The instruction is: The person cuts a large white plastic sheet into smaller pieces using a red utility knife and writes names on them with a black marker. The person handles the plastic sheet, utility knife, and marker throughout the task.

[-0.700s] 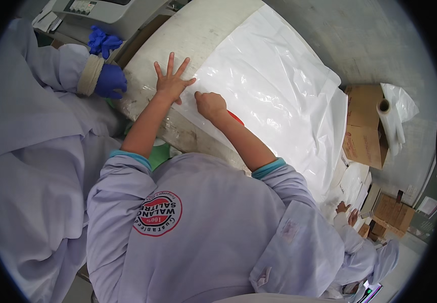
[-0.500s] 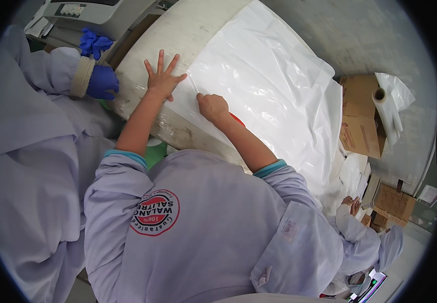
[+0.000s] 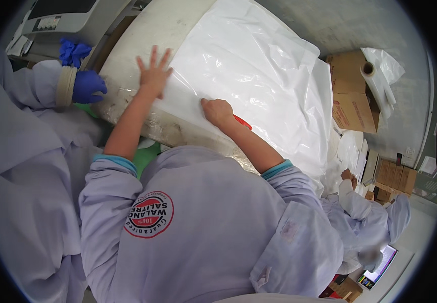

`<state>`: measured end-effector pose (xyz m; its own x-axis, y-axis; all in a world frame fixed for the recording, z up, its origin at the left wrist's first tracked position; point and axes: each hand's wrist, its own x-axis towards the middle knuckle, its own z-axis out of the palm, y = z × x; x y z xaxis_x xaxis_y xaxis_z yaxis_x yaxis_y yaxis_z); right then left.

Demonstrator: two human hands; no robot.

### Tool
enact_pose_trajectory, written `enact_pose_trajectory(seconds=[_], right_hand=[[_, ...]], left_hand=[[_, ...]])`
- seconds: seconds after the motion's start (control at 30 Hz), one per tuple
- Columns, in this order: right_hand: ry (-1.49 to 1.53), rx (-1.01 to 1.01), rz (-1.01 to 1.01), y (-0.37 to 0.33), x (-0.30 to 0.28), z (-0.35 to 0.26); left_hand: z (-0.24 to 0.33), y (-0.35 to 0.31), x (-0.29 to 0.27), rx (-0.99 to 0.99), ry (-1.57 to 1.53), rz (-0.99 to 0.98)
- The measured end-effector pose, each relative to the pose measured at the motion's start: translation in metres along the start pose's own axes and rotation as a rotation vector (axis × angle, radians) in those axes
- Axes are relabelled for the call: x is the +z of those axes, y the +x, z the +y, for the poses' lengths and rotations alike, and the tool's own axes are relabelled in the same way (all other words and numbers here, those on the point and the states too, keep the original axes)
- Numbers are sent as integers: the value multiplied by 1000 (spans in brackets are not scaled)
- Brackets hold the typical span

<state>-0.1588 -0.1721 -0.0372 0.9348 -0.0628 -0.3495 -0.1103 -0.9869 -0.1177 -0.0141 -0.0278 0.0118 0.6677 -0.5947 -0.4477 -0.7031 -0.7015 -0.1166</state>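
Observation:
My left hand is palm down with fingers spread, slightly blurred, over the left edge of a large white plastic sheet. The glossy, wrinkled sheet covers most of the table. My right hand is closed in a fist low over the sheet, near its front edge. What it may hold is hidden by the curled fingers. A narrow red piece shows along the far side of my right wrist; I cannot tell whether it is in the hand. Between my hands a crease runs across the sheet.
At left stands a co-worker with a blue-gloved hand by the table edge. Crumpled blue gloves lie near a grey machine. An open cardboard box with a plastic roll sits right. Another person works farther right.
My right hand has drawn back toward me and rightward across the sheet, away from my left hand. The red piece by the wrist has moved along with it. The whole view has shifted slightly.

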Motion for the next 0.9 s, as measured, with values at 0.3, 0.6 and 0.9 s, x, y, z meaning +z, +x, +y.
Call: enact_pose_trajectory(seconds=[0.3, 0.6, 0.9], right_hand=[[41, 35, 3, -3, -3, -4], [87, 195, -8, -27, 12, 7], [147, 262, 63, -29, 18, 1]], left_hand=[[65, 28, 46, 590, -100, 48], [67, 26, 41, 544, -83, 0], [96, 40, 44, 860, -112, 37]])
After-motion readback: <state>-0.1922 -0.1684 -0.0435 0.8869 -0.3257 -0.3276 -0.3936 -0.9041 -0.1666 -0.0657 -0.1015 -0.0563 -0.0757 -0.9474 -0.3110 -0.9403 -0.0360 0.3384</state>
